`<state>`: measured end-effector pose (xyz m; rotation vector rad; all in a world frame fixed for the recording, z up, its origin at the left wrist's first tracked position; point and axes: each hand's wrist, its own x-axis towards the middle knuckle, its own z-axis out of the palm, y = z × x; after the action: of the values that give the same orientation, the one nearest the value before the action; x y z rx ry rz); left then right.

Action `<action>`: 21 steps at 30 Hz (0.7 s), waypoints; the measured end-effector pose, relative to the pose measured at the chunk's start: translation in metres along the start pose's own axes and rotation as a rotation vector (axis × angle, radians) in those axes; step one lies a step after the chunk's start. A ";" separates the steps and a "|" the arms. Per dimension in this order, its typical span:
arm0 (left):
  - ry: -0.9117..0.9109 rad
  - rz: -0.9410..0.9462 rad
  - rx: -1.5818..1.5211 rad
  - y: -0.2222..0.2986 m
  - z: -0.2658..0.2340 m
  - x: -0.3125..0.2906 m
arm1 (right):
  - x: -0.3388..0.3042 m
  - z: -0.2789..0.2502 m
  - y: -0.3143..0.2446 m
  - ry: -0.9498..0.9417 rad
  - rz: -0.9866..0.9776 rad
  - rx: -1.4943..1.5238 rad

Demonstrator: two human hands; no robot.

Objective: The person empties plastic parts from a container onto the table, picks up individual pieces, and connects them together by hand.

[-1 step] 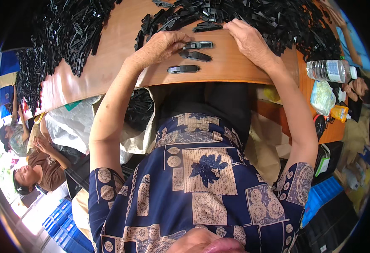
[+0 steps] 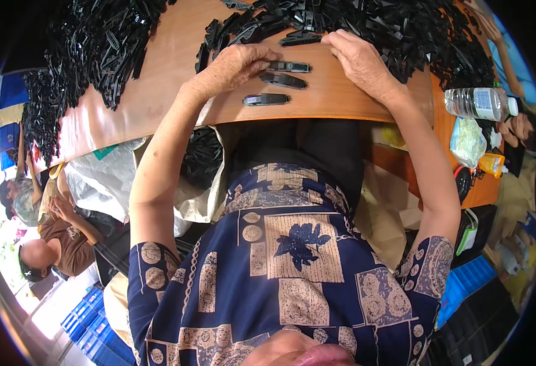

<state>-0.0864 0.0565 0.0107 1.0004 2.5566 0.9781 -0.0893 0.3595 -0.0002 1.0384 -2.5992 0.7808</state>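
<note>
Three slim black plastic parts lie in a short column on the wooden table before me. My left hand (image 2: 236, 66) is closed at the left end of the farthest black plastic part (image 2: 293, 67), its fingertips pressed together there. Just below are the middle part (image 2: 284, 80) and the nearest part (image 2: 266, 99), both untouched. My right hand (image 2: 360, 63) is held with bent, gathered fingers beside the right end of another black part (image 2: 300, 38) at the heap's edge. Whatever those fingers may hold is too small to make out.
A large heap of black parts (image 2: 396, 30) covers the table's (image 2: 176, 67) far side; another heap (image 2: 106, 49) lies left. At right stand a clear plastic bottle (image 2: 472, 104) and a bagged item (image 2: 468, 141). An open sack (image 2: 204, 158) hangs below the table edge. Co-workers sit left and right.
My right hand has shifted very slightly toward me. The co-worker in brown at the left has lowered their head. My left hand and the three parts stay nearly the same.
</note>
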 end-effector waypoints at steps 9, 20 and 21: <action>0.096 -0.044 0.120 0.013 0.011 0.000 | -0.004 -0.008 0.000 0.113 0.206 0.104; 0.185 0.046 0.202 0.013 0.025 0.003 | -0.020 -0.009 -0.025 -0.080 0.258 -0.089; 0.205 0.064 0.195 0.012 0.026 0.002 | -0.016 -0.010 -0.029 -0.073 0.206 -0.068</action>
<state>-0.0711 0.0777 -0.0009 1.0898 2.8512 0.9033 -0.0575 0.3564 0.0137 0.8032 -2.8063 0.7049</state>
